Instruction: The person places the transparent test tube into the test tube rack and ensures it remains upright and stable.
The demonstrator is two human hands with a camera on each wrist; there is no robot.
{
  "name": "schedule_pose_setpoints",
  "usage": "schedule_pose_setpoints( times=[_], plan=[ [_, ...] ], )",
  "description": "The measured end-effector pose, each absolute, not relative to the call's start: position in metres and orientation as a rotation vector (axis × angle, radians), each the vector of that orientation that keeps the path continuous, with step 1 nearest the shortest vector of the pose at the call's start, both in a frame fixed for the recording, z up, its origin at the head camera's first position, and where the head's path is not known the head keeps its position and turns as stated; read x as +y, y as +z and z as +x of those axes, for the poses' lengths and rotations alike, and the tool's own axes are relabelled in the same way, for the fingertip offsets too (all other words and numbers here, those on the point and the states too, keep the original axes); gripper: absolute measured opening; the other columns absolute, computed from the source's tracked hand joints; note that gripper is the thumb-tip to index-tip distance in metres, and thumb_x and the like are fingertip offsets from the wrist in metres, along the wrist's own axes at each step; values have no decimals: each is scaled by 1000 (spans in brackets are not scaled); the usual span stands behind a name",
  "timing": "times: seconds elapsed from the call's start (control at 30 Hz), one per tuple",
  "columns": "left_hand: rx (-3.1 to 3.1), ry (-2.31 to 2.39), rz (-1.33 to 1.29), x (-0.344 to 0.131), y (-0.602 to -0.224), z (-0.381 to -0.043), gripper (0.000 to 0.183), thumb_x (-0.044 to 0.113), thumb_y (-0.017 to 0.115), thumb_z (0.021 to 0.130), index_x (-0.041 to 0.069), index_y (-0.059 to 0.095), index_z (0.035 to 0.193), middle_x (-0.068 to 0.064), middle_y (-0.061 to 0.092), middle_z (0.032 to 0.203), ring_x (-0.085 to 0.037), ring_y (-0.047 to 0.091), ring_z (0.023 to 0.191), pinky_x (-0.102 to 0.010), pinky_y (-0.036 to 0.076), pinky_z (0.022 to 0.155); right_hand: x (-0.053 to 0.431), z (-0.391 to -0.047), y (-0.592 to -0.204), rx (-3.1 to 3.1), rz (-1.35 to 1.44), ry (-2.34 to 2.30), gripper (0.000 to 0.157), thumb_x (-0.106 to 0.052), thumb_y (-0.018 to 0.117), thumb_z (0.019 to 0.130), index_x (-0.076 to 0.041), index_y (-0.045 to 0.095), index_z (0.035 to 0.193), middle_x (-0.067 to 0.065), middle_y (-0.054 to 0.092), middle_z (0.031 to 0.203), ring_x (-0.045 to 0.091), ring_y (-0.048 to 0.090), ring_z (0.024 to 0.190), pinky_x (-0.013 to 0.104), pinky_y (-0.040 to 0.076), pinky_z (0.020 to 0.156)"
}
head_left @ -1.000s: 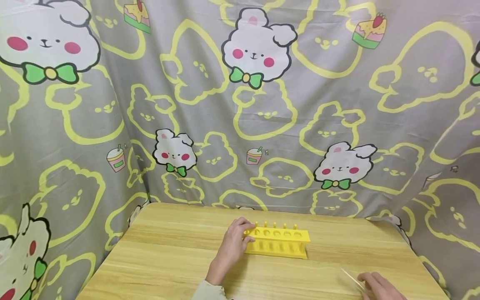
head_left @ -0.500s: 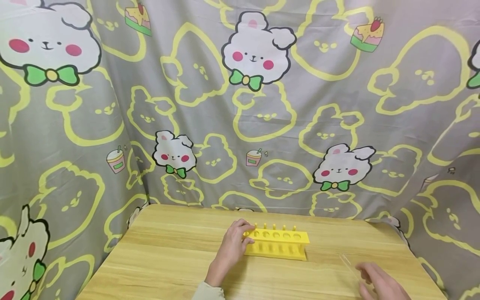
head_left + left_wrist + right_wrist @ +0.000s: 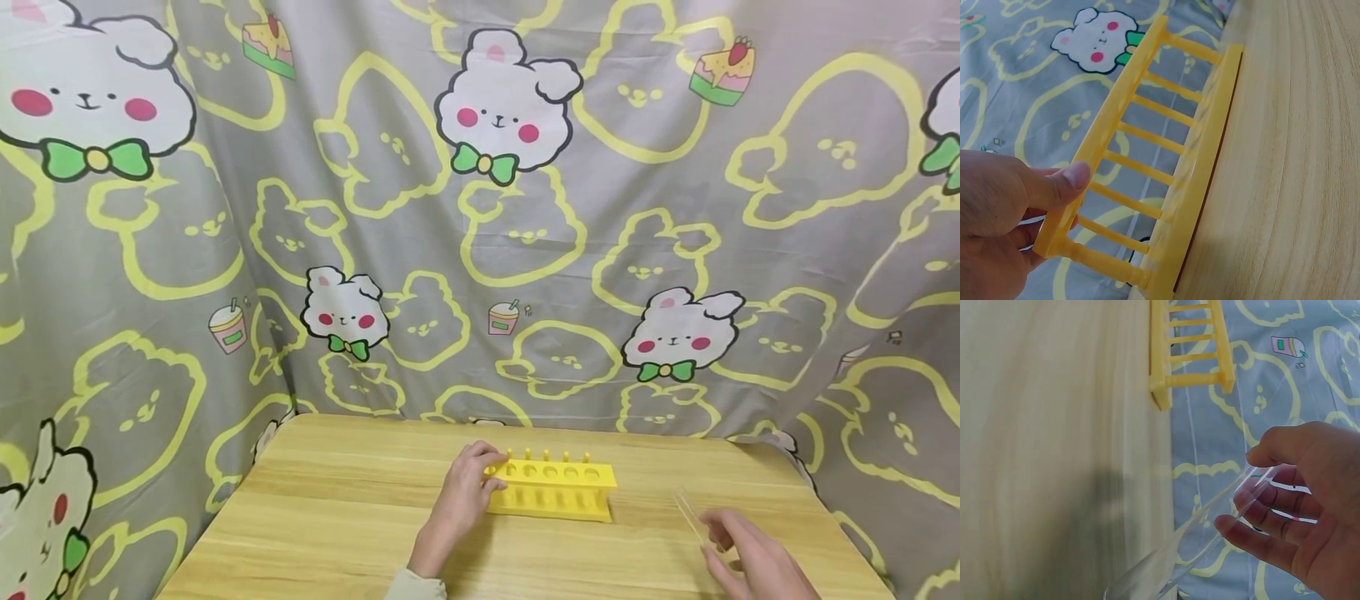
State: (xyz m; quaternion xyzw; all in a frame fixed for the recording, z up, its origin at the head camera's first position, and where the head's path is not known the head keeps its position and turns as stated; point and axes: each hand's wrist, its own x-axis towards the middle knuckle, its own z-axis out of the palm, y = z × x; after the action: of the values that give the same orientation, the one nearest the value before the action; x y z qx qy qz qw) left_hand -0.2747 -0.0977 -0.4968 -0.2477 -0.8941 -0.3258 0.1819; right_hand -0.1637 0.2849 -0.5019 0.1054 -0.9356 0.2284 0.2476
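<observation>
A yellow test tube rack [image 3: 551, 473], with a row of round holes and several pegs along its back, stands upright on the wooden table. My left hand [image 3: 465, 487] grips its left end; in the left wrist view the thumb [image 3: 1075, 176] presses the top plate and the fingers curl beneath. To the right of the rack, my right hand [image 3: 753, 554] holds a clear test tube [image 3: 688, 513] at a slant. The right wrist view shows thumb and fingertips pinching the transparent tube [image 3: 1200, 519] near one end. No tube stands in the rack.
The wooden table [image 3: 322, 500] reaches back to a grey curtain [image 3: 420, 233] printed with white bunnies and yellow outlines, which hangs behind it and on both sides. The rack sits near the table's middle.
My right hand has moved forward and slightly left with the test tube, whose far end now sits farther up in the view. The left hand keeps its grip on the rack.
</observation>
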Motion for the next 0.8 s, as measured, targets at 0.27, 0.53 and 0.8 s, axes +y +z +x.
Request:
schedule_pose_setpoints(
  times=[0.27, 0.53, 0.8],
  plan=[
    [-2510, -933, -713, -97, -497, -275, 34, 6, 83, 84, 2, 75, 117, -5, 67, 111, -22, 62, 105, -34, 58, 89, 277, -168, -490, -2563, 266, 698, 34, 0, 83, 79, -8, 66, 107, -13, 55, 86, -6, 52, 75, 19, 53, 52],
    [-2535, -949, -708, -97, -497, -276, 34, 7, 82, 85, 3, 75, 118, -3, 67, 113, -21, 62, 107, -33, 58, 90, 274, -174, -480, -2465, 368, 724, 38, 7, 82, 79, -10, 64, 109, -11, 57, 90, -4, 57, 77, 20, 54, 52],
    [-2548, -987, -725, -99, -497, -277, 34, 9, 80, 88, 1, 74, 121, -3, 66, 114, -21, 62, 109, -34, 57, 92, 269, -178, -468, -2484, 335, 743, 36, 4, 80, 83, -11, 63, 112, -11, 55, 87, -2, 59, 79, 22, 56, 55]
  ],
)
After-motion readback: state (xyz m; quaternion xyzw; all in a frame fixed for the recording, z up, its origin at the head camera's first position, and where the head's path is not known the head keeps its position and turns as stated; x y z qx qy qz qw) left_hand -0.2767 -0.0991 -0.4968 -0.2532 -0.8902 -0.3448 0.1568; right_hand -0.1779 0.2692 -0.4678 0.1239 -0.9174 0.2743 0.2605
